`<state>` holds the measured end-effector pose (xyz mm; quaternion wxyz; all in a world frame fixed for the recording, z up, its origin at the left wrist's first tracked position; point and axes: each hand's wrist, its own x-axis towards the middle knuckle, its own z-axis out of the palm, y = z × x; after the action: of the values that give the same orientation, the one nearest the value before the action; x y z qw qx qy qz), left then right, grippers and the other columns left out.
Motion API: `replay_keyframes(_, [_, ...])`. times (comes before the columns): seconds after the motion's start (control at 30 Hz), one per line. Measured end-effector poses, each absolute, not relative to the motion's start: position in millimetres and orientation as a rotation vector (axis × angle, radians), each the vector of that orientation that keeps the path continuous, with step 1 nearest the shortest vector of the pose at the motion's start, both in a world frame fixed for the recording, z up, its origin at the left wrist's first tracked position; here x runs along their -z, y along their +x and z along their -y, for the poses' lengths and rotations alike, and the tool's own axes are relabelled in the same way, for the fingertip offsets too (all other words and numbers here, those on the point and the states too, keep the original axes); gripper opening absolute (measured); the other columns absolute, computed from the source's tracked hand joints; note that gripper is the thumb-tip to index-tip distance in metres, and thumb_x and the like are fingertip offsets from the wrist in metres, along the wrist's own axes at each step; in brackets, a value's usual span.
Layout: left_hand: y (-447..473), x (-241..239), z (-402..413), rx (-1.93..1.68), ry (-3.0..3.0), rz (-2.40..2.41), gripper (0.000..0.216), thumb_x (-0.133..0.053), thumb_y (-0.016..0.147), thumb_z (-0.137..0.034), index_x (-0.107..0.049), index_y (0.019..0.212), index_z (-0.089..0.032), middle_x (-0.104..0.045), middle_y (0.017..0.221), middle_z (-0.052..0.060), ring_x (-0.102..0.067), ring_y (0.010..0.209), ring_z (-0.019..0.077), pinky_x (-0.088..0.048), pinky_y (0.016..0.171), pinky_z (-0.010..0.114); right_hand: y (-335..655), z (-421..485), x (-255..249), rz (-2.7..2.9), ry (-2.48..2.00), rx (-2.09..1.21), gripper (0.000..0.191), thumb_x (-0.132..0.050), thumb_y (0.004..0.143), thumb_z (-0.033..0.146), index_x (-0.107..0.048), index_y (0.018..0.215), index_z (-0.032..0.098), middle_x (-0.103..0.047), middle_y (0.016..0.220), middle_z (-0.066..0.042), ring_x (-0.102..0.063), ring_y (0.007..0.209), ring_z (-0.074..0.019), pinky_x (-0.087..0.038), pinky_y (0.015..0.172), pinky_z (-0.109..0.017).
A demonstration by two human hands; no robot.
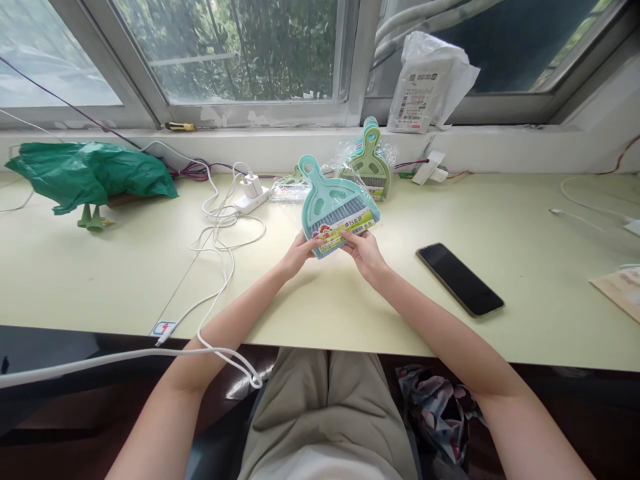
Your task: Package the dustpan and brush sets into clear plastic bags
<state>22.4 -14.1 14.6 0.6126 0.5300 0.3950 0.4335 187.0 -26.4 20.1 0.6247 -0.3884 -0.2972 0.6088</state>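
I hold a small teal dustpan-and-brush set upright over the pale green desk, its handle pointing away from me. A colourful paper label wraps its lower edge. My left hand pinches the lower left corner, fingers closed on it. My right hand grips the lower right corner by the label. Behind it, a stack of similar sets in clear wrapping leans near the window wall.
A black phone lies to the right. White cables and a charger block sprawl to the left, one cable running off the front edge. A green plastic bag sits far left. A white parcel bag rests on the sill.
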Motion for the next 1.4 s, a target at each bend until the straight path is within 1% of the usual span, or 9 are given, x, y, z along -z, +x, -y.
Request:
replay_keyframes(0.17, [21.7, -16.3, 13.6, -1.002, 1.239, -0.908, 0.053, -0.065, 0.069, -0.032, -0.053, 0.119, -0.02, -0.065, 0.119, 0.007, -0.063, 0.102, 0.0236, -0.055, 0.081, 0.039, 187.4, 27.5, -22.2, 0.623, -0.912, -1.378, 0.013, -0.063, 0.081, 0.02, -0.061, 0.093, 0.022, -0.073, 0.103, -0.001, -0.07, 0.089, -0.0155, -0.059, 0.089, -0.034])
replay_keyframes(0.33, [18.3, -22.4, 14.5, -0.979, 1.264, -0.843, 0.055, -0.065, 0.071, -0.033, -0.052, 0.122, -0.019, -0.063, 0.124, 0.01, -0.063, 0.102, 0.0258, -0.057, 0.081, 0.046, 188.9, 25.7, -21.6, 0.64, -0.809, -1.36, 0.018, -0.067, 0.078, 0.018, -0.06, 0.094, 0.024, -0.073, 0.104, 0.001, -0.069, 0.095, -0.0147, -0.058, 0.091, -0.033])
replay_keyframes(0.47, [15.9, -20.8, 15.6, -0.89, 1.355, -0.887, 0.062, -0.067, 0.074, -0.04, -0.05, 0.13, -0.02, -0.06, 0.132, 0.011, -0.058, 0.116, 0.0295, -0.053, 0.091, 0.047, 192.3, 21.3, -19.4, 0.677, -0.787, -1.364, 0.023, -0.072, 0.073, 0.02, -0.059, 0.092, 0.023, -0.074, 0.098, 0.0, -0.07, 0.095, -0.0172, -0.057, 0.092, -0.037])
replay_keyframes(0.57, [18.1, -14.8, 18.3, -0.729, 1.377, -0.765, 0.065, -0.066, 0.078, -0.043, -0.048, 0.137, -0.023, -0.05, 0.144, 0.012, -0.049, 0.13, 0.0326, -0.05, 0.095, 0.047, 193.6, 20.5, -18.4, 0.694, -0.771, -1.327, 0.027, -0.074, 0.071, 0.021, -0.059, 0.093, 0.024, -0.073, 0.099, 0.0, -0.069, 0.096, -0.0182, -0.058, 0.091, -0.038])
replay_keyframes(0.63, [20.5, -11.5, 20.0, -0.656, 1.352, -0.678, 0.066, -0.066, 0.079, -0.042, -0.046, 0.14, -0.026, -0.044, 0.149, 0.012, -0.047, 0.133, 0.0334, -0.05, 0.096, 0.047, 193.4, 21.4, -19.3, 0.694, -0.758, -1.316, 0.027, -0.073, 0.071, 0.021, -0.058, 0.094, 0.024, -0.073, 0.1, 0.0, -0.07, 0.097, -0.0186, -0.058, 0.091, -0.039])
replay_keyframes(0.73, [22.6, -12.2, 19.9, -0.707, 1.316, -0.652, 0.065, -0.067, 0.078, -0.043, -0.05, 0.138, -0.025, -0.045, 0.149, 0.012, -0.046, 0.134, 0.0329, -0.047, 0.1, 0.048, 192.2, 23.2, -22.6, 0.689, -0.746, -1.304, 0.027, -0.071, 0.072, 0.02, -0.059, 0.096, 0.025, -0.072, 0.104, 0.0, -0.069, 0.1, -0.0186, -0.058, 0.093, -0.039])
replay_keyframes(0.97, [22.3, -21.8, 15.6, -1.077, 1.286, -0.677, 0.065, -0.071, 0.073, -0.043, -0.051, 0.131, -0.02, -0.057, 0.138, 0.011, -0.052, 0.129, 0.0309, -0.043, 0.106, 0.046, 189.2, 23.3, -21.0, 0.679, -0.753, -1.299, 0.031, -0.069, 0.074, 0.02, -0.058, 0.103, 0.026, -0.071, 0.111, 0.0, -0.067, 0.105, -0.0172, -0.056, 0.096, -0.037])
replay_keyframes(1.2, [26.9, -16.5, 23.9, -0.98, 1.307, -0.719, 0.068, -0.071, 0.073, -0.041, -0.044, 0.132, -0.019, -0.054, 0.138, 0.013, -0.056, 0.12, 0.03, -0.053, 0.091, 0.046, 188.7, 23.2, -12.4, 0.698, -0.718, -1.295, 0.032, -0.07, 0.075, 0.023, -0.059, 0.104, 0.026, -0.07, 0.114, 0.0, -0.066, 0.108, -0.017, -0.054, 0.098, -0.037])
replay_keyframes(1.4, [22.5, -20.7, 20.7, -1.015, 1.331, -0.757, 0.057, -0.067, 0.076, -0.044, -0.05, 0.125, -0.019, -0.059, 0.132, 0.012, -0.062, 0.109, 0.0274, -0.055, 0.087, 0.044, 187.7, 22.6, -15.5, 0.694, -0.723, -1.291, 0.029, -0.068, 0.076, 0.022, -0.058, 0.102, 0.027, -0.071, 0.112, 0.001, -0.067, 0.108, -0.016, -0.053, 0.1, -0.036])
